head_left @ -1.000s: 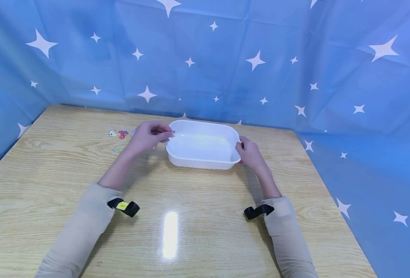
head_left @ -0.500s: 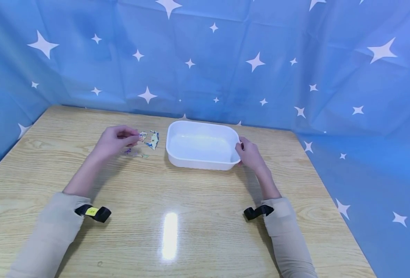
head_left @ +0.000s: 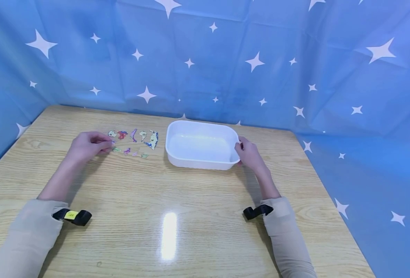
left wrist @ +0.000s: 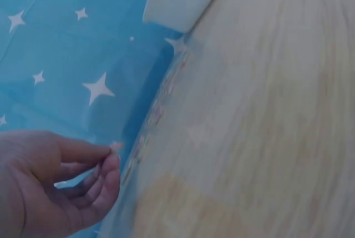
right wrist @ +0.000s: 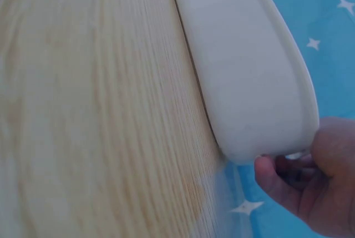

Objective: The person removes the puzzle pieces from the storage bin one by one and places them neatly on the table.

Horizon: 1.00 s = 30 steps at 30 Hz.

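Note:
My left hand (head_left: 90, 146) is over the left part of the table, pinching a small pinkish flat cut-out piece (left wrist: 116, 145) between thumb and fingertips. Beside it, several small coloured cut-out pieces lie in two rough rows, among them a red piece (head_left: 122, 134), a purple one (head_left: 133, 135) and a larger cream and blue one (head_left: 152, 139). Whether they are stickers or puzzle pieces I cannot tell. My right hand (head_left: 250, 153) grips the right end of a white oval-cornered tub (head_left: 199, 163), thumb over the rim, fingers outside.
The wooden table (head_left: 132, 216) ends at the back against a blue curtain (head_left: 205, 77) with white stars. A bright light reflection (head_left: 169, 235) shows on the tabletop near the front. Black straps (head_left: 258, 212) with cameras sit on both sleeves.
My left hand has moved left from the tub's left rim, across the rows of pieces to their left end, uncovering them. The right hand and the tub have stayed put.

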Tool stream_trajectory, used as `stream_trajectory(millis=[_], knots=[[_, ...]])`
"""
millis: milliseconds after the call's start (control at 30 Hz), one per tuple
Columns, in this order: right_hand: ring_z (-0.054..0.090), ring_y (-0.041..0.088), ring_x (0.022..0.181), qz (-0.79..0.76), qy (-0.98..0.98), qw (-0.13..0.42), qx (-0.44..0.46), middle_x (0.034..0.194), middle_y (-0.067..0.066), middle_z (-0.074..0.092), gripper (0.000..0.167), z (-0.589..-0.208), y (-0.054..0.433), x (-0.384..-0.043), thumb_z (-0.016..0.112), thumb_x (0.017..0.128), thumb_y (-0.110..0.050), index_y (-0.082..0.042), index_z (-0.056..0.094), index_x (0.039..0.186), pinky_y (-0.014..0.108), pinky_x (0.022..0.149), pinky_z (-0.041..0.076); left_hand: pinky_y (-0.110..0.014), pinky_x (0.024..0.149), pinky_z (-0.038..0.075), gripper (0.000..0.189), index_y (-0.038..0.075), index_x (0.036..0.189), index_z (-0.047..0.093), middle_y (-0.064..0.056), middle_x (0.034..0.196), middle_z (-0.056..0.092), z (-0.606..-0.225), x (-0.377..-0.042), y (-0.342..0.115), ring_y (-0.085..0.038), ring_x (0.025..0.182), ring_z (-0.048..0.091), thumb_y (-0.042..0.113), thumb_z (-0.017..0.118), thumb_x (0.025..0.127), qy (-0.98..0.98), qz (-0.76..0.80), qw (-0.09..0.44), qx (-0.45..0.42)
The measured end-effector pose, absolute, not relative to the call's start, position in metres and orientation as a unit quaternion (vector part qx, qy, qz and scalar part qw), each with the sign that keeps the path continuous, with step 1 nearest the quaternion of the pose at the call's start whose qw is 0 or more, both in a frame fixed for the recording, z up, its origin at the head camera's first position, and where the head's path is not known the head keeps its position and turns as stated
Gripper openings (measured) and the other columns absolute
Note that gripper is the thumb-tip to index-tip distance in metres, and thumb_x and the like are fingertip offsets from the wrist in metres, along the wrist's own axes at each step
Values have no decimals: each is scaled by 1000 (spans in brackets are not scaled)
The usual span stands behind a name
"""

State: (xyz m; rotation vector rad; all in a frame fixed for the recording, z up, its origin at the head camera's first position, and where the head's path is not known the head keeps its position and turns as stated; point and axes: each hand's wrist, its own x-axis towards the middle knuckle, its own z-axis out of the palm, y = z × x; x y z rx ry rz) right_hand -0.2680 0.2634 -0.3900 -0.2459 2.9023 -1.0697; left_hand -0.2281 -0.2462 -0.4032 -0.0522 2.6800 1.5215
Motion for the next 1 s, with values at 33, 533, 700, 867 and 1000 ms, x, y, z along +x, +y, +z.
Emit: stream_trajectory(millis=[33, 533, 700, 867, 1000], knots=[[63, 26, 54, -345, 935, 20, -79, 85, 19, 58, 48, -390, 263, -268, 37, 107, -22, 4, 42, 147, 38, 51, 56, -25, 66, 55, 34, -7, 120, 64, -13, 99, 70, -404, -228, -248, -9, 77, 65, 21, 64, 100, 872, 488, 30, -22], [63, 26, 54, -341, 936, 22, -81, 85, 19, 58, 49, -389, 264, -270, 36, 108, -22, 6, 40, 148, 38, 52, 56, -26, 60, 51, 34, -12, 117, 63, -16, 93, 67, -406, -226, -253, -17, 75, 61, 16, 64, 98, 898, 435, 17, -57], [63, 26, 55, -341, 936, 23, -80, 85, 18, 58, 49, -389, 264, -271, 37, 108, -24, 4, 41, 148, 38, 52, 56, -26, 61, 50, 36, -11, 119, 62, -16, 95, 66, -406, -225, -252, -20, 79, 60, 18, 64, 98, 898, 434, 21, -62], [64, 28, 56, -343, 935, 26, -83, 86, 19, 58, 48, -389, 264, -270, 37, 108, -24, 3, 43, 147, 38, 53, 57, -27, 61, 50, 36, -10, 119, 61, -13, 93, 66, -405, -224, -251, -20, 79, 60, 19, 64, 98, 892, 446, 32, -66], [65, 27, 57, -345, 935, 32, -82, 88, 20, 59, 47, -388, 264, -269, 37, 108, -23, 4, 42, 147, 37, 54, 57, -26, 63, 52, 35, -11, 120, 60, -16, 97, 66, -404, -224, -250, -17, 79, 62, 18, 61, 100, 886, 459, 26, -56]])
